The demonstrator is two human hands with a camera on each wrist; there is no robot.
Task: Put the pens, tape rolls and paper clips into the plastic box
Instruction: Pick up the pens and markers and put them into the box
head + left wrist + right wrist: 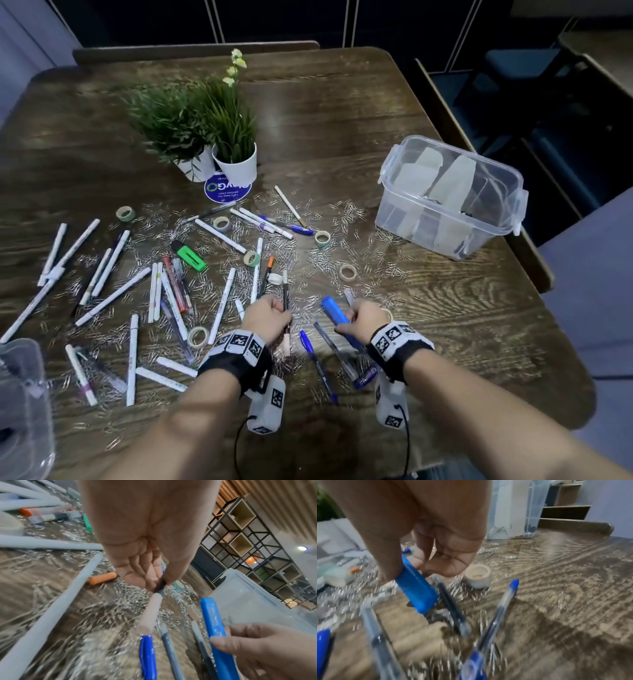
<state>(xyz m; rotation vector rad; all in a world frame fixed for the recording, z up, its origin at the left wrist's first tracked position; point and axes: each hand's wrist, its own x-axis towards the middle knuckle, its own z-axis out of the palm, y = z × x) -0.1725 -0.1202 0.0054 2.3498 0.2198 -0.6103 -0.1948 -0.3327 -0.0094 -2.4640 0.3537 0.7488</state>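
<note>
Pens, tape rolls and silver paper clips [318, 257] lie strewn over the dark wooden table [462, 325]. The clear plastic box [448, 195] stands open at the right, with pale dividers inside. Near the front edge, my left hand [279, 313] pinches a black pen with a pale cap [150, 612] between thumb and fingers. Beside it, my right hand [349, 320] grips a blue marker [416, 588] at a slant just above the table. Blue pens [317, 366] lie under and between the hands. A beige tape roll [477, 576] sits just past the right hand.
Two potted plants [236, 161] stand on the far side above a round blue sticker [226, 190]. A clear lid [24, 394] lies at the near left corner. A green highlighter [190, 257] lies mid-left. The table's right edge [534, 274] runs close behind the box.
</note>
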